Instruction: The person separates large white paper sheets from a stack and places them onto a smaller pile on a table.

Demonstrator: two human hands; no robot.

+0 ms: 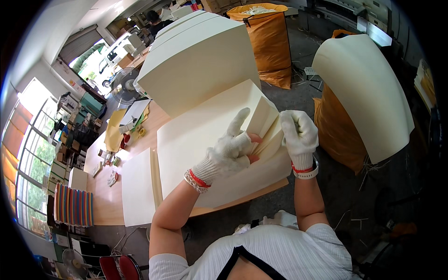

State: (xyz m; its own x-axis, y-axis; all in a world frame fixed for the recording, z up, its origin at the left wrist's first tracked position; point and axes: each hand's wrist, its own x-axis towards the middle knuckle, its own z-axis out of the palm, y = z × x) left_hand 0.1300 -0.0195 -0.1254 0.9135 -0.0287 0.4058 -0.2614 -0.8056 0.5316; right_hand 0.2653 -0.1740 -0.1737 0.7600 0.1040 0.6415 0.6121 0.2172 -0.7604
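A stack of large cream paper sheets (196, 135) lies in front of me on the table, its right-hand edges lifted, fanned and curved. My left hand (226, 154), in a white knit glove with bare fingertips showing, is over these sheets. Its thumb points up, apart from the other fingers, which reach to the fanned edges. At the right edge, my right hand (299, 133), also gloved in white, is closed with its fingers curled at the paper's corner. The exact grip of its fingertips is partly hidden.
Beyond the sheets rises a tall block of stacked paper (200, 60). Orange sacks (268, 46) stand on the floor to the right, one under a large curved sheet (366, 93). Left on the wooden table (105, 200) are tape rolls, a glove and a flat white stack (137, 186). A fan (125, 86) stands behind.
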